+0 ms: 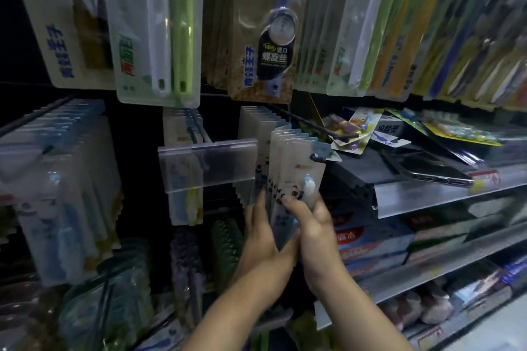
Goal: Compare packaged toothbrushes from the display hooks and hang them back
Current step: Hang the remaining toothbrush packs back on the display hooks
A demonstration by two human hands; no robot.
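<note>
A row of panda-print toothbrush packs (293,168) hangs on a black display hook (315,157) at the middle of the rack. My right hand (310,225) pinches the front pack near its lower half, thumb on the panda picture. My left hand (261,234) lies against the left side of the same bunch, fingers straight and pointing up. The lower ends of the packs are hidden between my two hands.
More toothbrush packs (159,25) hang on the upper hooks. A clear price-tag holder (208,164) juts out to the left of my hands. A dark phone (427,169) lies on the shelf (427,194) to the right, with loose packs behind it and toothpaste boxes (370,242) below.
</note>
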